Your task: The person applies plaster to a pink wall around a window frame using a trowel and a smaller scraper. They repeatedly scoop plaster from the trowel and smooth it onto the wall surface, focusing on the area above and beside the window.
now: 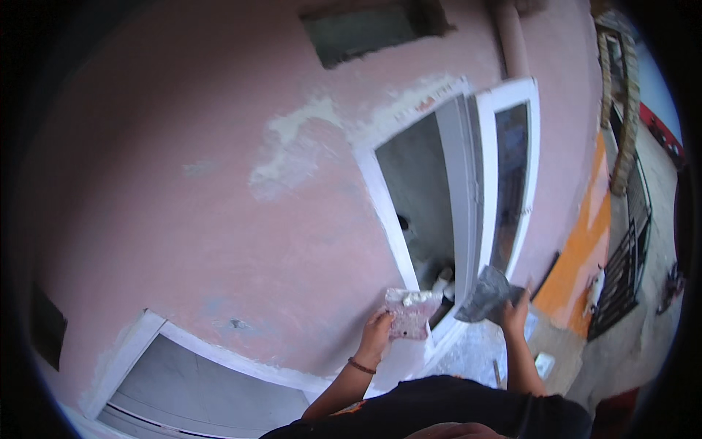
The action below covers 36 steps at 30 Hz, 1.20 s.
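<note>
**Two flat pieces held apart before a pink wall**

The left hand point(376, 331) grasps a pinkish-white plate point(408, 314) by its left edge; the plate juts rightward, slightly wider than tall, with its longer axis near level and a pale smear along its upper part. The right hand point(516, 313) has its fingers closed on the right side of a dark grey piece point(485, 295), which points left, its long axis slanting down toward that end. The two pieces are near each other without touching, in front of the lower end of a white window frame point(391, 212).

Most fingers of both hands are hidden behind what they hold. Whether the dark piece is stiff or soft cannot be told, and the objects low in the window opening are hard to make out. The lower edge cuts off the dark shirt point(446, 410).
</note>
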### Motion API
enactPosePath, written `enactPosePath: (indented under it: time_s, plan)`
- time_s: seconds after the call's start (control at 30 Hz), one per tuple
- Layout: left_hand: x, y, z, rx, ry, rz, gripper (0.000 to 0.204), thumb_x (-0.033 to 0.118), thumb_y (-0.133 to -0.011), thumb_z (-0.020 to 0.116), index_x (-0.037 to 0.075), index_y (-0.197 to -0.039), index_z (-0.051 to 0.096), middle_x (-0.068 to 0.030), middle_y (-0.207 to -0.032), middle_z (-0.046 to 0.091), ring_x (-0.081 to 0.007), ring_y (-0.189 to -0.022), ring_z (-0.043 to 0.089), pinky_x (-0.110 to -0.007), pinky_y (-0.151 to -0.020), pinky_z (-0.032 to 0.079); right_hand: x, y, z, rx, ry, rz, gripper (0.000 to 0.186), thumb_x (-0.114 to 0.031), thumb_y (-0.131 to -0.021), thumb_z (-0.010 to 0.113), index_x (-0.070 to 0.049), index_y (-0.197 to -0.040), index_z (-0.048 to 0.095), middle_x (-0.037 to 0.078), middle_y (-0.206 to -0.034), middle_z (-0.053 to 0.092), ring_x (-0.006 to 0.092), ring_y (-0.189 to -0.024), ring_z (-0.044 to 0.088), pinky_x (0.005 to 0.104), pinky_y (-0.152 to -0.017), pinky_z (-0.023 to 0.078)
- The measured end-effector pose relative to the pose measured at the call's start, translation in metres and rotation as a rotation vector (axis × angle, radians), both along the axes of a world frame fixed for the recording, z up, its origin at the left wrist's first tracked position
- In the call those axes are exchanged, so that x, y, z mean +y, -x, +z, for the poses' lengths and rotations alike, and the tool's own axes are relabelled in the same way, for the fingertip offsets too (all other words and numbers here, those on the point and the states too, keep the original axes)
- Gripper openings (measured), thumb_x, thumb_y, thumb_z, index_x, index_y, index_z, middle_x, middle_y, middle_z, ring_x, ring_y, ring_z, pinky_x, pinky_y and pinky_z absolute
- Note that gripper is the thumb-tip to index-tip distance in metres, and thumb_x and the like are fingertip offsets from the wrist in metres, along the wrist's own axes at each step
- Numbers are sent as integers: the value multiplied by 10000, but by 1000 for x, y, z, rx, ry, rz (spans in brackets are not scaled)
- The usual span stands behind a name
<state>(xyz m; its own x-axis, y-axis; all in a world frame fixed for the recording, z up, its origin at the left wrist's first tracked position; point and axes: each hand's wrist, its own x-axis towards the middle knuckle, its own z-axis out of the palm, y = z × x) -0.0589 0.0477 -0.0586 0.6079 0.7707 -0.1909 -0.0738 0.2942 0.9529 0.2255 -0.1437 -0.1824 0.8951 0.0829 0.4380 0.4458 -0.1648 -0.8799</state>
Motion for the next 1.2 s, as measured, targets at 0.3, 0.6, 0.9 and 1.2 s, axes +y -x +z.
enactPosePath:
  time_s: [0.3,0.6,0.9,1.2]
  plan:
    - [-36,-60,-32,-171,53,-143,297,57,-992,524,4,-1283,548,-102,-1201,612,-203,-1046,642,-358,-875,557,8,64,49,308,249,592,308,-204,-951,540,53,-941,710,116,-781,680,190,-740,612,343,-698,490]
    - [-44,-106,-32,74,-522,-176,199,121,-924,648,-44,-1035,653,-133,-914,699,-204,-845,655,-339,-769,499,-20,76,44,535,-62,591,262,-251,-983,607,-7,-934,689,-6,-872,634,98,-850,535,268,-798,416]
    - [-39,-56,77,-77,-952,-51,277,105,-922,685,-39,-1141,594,-157,-1082,656,-231,-917,692,-357,-800,586,-42,50,25,666,-246,395,149,-166,-933,632,-40,-994,682,-25,-921,624,102,-852,548,252,-799,428]
    - [-107,87,242,-1218,-1006,-92,402,376,-925,701,3,-790,633,-97,-745,618,-188,-588,587,-312,-511,496,-4,-1,-18,654,-115,525,364,-247,-963,589,46,-1175,630,127,-1102,638,245,-980,598,363,-865,491]
